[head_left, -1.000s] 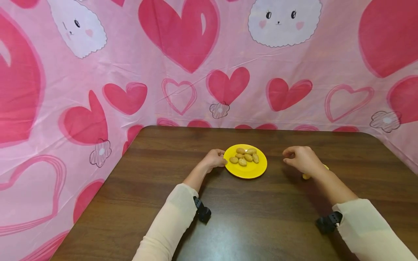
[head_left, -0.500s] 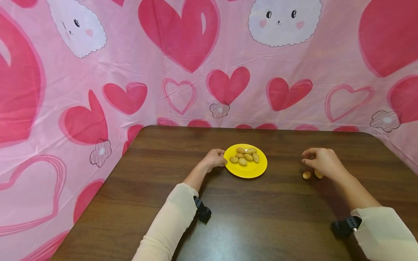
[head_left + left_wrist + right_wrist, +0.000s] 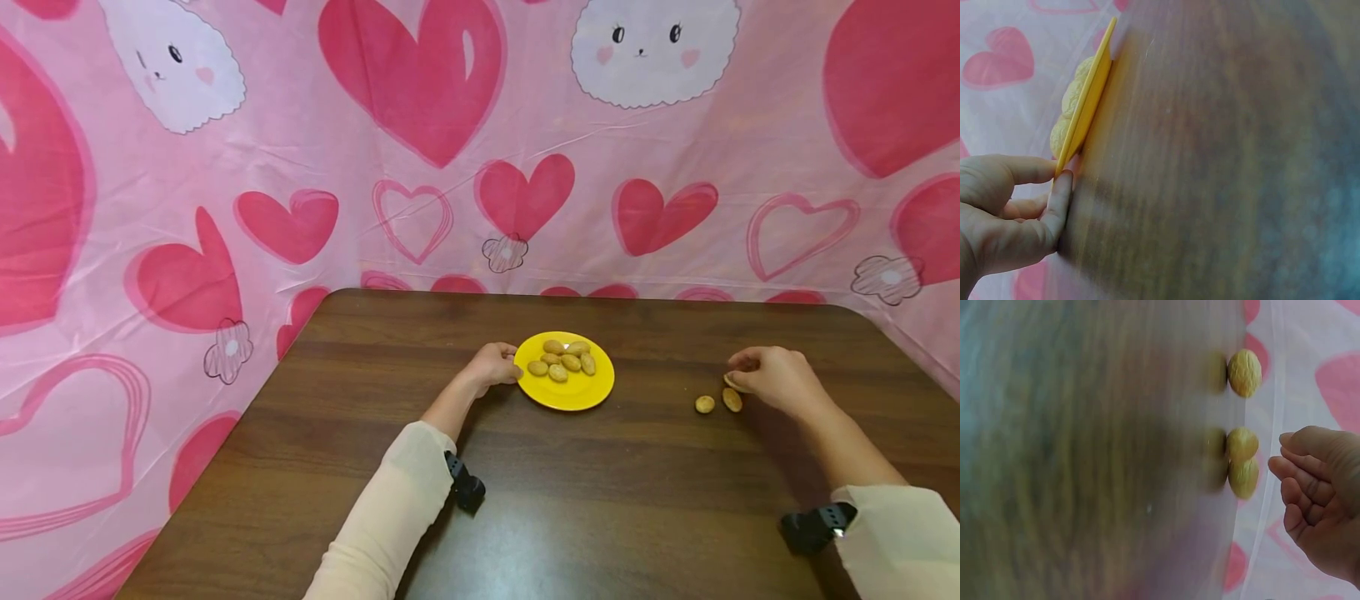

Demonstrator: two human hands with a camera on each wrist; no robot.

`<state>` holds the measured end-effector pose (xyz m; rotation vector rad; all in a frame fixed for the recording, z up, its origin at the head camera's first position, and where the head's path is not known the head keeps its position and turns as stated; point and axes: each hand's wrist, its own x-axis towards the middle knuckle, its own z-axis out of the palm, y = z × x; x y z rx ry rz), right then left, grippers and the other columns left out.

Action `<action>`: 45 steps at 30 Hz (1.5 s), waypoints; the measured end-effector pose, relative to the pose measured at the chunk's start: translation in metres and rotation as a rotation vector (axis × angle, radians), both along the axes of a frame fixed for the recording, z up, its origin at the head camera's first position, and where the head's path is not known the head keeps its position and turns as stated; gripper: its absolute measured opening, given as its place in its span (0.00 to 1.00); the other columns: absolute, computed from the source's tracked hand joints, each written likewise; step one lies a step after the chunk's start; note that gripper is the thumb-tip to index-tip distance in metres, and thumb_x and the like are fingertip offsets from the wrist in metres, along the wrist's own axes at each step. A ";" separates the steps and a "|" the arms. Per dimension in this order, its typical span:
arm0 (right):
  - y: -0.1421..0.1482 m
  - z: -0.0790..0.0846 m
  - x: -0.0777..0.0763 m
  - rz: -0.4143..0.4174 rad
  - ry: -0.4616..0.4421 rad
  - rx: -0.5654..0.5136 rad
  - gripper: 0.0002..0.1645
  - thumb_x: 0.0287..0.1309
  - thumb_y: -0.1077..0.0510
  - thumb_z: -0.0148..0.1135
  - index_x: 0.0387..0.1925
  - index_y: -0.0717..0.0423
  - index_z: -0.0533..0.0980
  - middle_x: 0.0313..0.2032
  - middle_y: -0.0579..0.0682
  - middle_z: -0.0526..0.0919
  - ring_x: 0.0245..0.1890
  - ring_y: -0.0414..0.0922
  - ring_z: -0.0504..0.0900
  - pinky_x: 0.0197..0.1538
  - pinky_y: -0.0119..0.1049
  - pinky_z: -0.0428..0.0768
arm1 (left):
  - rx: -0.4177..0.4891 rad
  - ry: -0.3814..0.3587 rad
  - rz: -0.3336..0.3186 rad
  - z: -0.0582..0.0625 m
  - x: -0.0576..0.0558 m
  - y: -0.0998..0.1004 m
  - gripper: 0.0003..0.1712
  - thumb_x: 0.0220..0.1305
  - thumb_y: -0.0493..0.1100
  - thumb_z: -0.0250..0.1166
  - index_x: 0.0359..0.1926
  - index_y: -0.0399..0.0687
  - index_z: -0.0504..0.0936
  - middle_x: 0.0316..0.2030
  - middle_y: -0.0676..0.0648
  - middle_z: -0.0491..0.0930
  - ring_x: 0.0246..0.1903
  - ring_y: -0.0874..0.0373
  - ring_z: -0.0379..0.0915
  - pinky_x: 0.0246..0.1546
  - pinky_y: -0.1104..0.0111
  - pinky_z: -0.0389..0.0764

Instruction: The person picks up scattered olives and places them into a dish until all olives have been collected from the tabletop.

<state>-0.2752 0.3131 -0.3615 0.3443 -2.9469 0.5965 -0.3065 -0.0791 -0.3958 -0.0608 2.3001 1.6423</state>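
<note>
A pink heart-print backdrop [image 3: 420,275] is hanging behind the wood-grain table [image 3: 600,475]. We are seeing the left hand [image 3: 492,367] pinching the yellow plate [image 3: 567,399] by its rim, walnuts [image 3: 571,362] lying on it. The right hand [image 3: 783,380] is hovering, fingers loosely curved, just beside three loose walnuts [image 3: 732,401].

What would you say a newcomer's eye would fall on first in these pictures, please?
Probably the pink, heart-printed backdrop, behind the wooden table. Next, the bright yellow plate on the table, holding brown nut-like pieces, its rim pinched by the left hand. To the plate's right, the right hand is close to three loose pieces.
</note>
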 end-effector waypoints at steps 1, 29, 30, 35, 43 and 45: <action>0.002 0.000 0.000 -0.004 0.000 0.004 0.15 0.50 0.59 0.63 0.35 0.69 0.78 0.28 0.60 0.82 0.35 0.64 0.76 0.37 0.57 0.71 | 0.000 0.001 -0.001 0.000 0.000 0.000 0.27 0.57 0.27 0.60 0.59 0.29 0.67 0.51 0.36 0.71 0.47 0.48 0.73 0.42 0.65 0.80; 0.024 -0.010 -0.002 -0.019 -0.144 0.029 0.14 0.50 0.56 0.63 0.31 0.66 0.79 0.21 0.46 0.79 0.24 0.43 0.72 0.27 0.36 0.66 | 0.000 0.003 -0.004 0.001 0.001 -0.002 0.27 0.56 0.26 0.60 0.58 0.29 0.67 0.51 0.36 0.71 0.48 0.49 0.73 0.43 0.65 0.80; 0.024 -0.010 -0.002 -0.017 -0.146 0.025 0.14 0.50 0.56 0.63 0.31 0.65 0.79 0.21 0.46 0.79 0.23 0.42 0.71 0.27 0.35 0.66 | 0.002 0.004 -0.004 0.001 0.001 -0.002 0.27 0.56 0.26 0.60 0.58 0.29 0.67 0.51 0.36 0.71 0.48 0.49 0.73 0.43 0.65 0.80; 0.024 -0.011 -0.003 -0.019 -0.136 0.017 0.13 0.50 0.56 0.64 0.29 0.65 0.79 0.22 0.48 0.79 0.23 0.41 0.70 0.26 0.35 0.66 | 0.005 0.008 -0.005 0.001 0.001 -0.002 0.26 0.56 0.26 0.60 0.57 0.29 0.68 0.50 0.37 0.72 0.47 0.49 0.73 0.42 0.65 0.80; 0.024 -0.012 -0.003 -0.027 -0.134 0.024 0.12 0.49 0.57 0.64 0.28 0.65 0.78 0.23 0.50 0.79 0.23 0.42 0.70 0.25 0.35 0.67 | 0.000 0.007 -0.004 0.000 0.000 -0.002 0.26 0.56 0.27 0.60 0.57 0.29 0.68 0.50 0.37 0.72 0.46 0.49 0.73 0.42 0.65 0.80; 0.024 -0.012 -0.002 -0.034 -0.130 0.022 0.12 0.49 0.57 0.64 0.28 0.65 0.77 0.23 0.49 0.79 0.23 0.43 0.70 0.25 0.35 0.67 | -0.001 0.008 -0.007 0.001 0.000 -0.001 0.26 0.56 0.27 0.60 0.57 0.29 0.68 0.49 0.37 0.72 0.46 0.49 0.73 0.42 0.65 0.80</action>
